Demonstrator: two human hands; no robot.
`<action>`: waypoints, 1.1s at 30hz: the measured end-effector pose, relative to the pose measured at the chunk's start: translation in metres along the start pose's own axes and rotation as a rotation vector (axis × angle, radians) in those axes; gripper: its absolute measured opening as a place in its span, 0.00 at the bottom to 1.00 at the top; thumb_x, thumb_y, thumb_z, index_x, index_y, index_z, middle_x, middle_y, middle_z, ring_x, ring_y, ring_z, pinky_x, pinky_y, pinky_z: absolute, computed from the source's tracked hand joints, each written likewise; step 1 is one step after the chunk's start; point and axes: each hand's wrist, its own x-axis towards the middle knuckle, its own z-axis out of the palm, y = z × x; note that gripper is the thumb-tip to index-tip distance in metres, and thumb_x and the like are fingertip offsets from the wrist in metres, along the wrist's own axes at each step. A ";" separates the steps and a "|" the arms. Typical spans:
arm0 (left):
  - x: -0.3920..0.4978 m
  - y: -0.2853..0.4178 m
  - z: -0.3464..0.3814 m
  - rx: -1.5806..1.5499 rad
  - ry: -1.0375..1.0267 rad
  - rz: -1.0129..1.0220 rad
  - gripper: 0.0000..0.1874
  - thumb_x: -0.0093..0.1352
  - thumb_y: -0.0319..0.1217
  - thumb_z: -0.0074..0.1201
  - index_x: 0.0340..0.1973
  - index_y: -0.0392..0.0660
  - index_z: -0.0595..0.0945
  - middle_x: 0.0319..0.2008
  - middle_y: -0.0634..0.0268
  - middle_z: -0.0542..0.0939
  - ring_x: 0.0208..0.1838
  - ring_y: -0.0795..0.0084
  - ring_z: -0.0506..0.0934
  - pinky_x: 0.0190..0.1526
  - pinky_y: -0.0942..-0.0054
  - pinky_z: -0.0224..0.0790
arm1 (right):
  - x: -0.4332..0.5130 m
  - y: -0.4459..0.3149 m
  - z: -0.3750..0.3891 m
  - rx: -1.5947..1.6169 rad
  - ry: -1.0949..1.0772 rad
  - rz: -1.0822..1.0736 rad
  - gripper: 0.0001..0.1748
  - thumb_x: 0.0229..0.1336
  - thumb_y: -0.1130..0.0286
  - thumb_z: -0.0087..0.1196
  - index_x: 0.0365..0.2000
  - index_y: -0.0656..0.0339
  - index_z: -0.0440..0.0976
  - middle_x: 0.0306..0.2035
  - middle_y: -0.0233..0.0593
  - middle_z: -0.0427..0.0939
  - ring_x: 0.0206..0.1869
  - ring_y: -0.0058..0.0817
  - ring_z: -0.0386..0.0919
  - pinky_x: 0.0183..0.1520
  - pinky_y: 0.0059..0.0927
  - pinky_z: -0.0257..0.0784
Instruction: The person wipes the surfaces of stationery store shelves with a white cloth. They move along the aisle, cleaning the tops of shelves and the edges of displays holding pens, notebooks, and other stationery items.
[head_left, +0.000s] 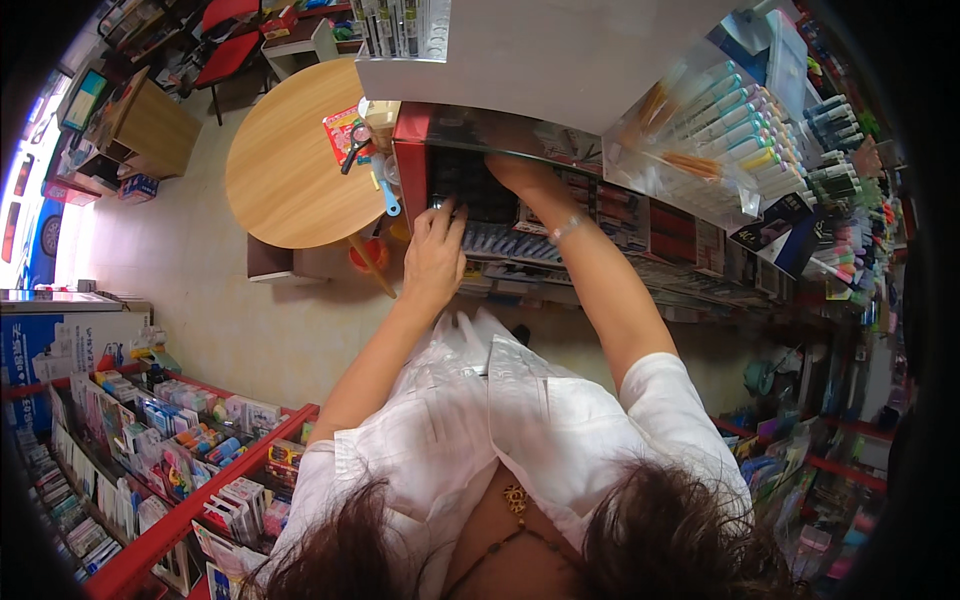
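Observation:
A red-ended display shelf (411, 169) with a glass top (480, 127) stands before me. My right hand (514, 174) reaches in under the glass, over a dark tray or box (469, 184); its fingers are lost in the shade. At the shelf's front left corner is my left hand (437, 244), its fingertips at the near edge of the dark tray. Whether they grip it or only rest there is not plain. Just below the tray lies a row of blue-and-clear pens (510, 245).
A round wooden table (300, 157) at the left bears a magnifying glass (355, 146). Above the shelf, a clear holder of marker pens (735, 127) and a white panel (540, 60) overhang my right arm. Stationery racks (202, 491) with red rails stand behind me on the left.

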 end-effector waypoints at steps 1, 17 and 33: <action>0.001 0.000 -0.001 0.022 -0.012 0.012 0.33 0.57 0.20 0.56 0.61 0.38 0.74 0.63 0.52 0.70 0.61 0.49 0.68 0.60 0.57 0.68 | 0.002 0.000 0.010 -0.096 -0.041 0.052 0.19 0.53 0.77 0.50 0.47 0.64 0.75 0.44 0.58 0.78 0.47 0.56 0.76 0.51 0.51 0.71; 0.001 -0.003 -0.001 0.127 -0.067 0.058 0.33 0.58 0.23 0.58 0.62 0.35 0.72 0.66 0.48 0.68 0.70 0.44 0.63 0.65 0.54 0.62 | -0.049 -0.033 0.047 -0.436 -0.394 0.229 0.23 0.60 0.71 0.45 0.53 0.74 0.69 0.51 0.62 0.74 0.57 0.54 0.71 0.63 0.56 0.62; 0.007 -0.008 -0.010 -0.114 -0.079 -0.165 0.34 0.65 0.23 0.52 0.67 0.32 0.62 0.55 0.36 0.75 0.51 0.37 0.78 0.49 0.49 0.73 | -0.111 -0.097 -0.023 0.220 -0.109 -0.014 0.30 0.48 0.82 0.53 0.56 0.73 0.68 0.55 0.65 0.71 0.57 0.57 0.72 0.60 0.46 0.70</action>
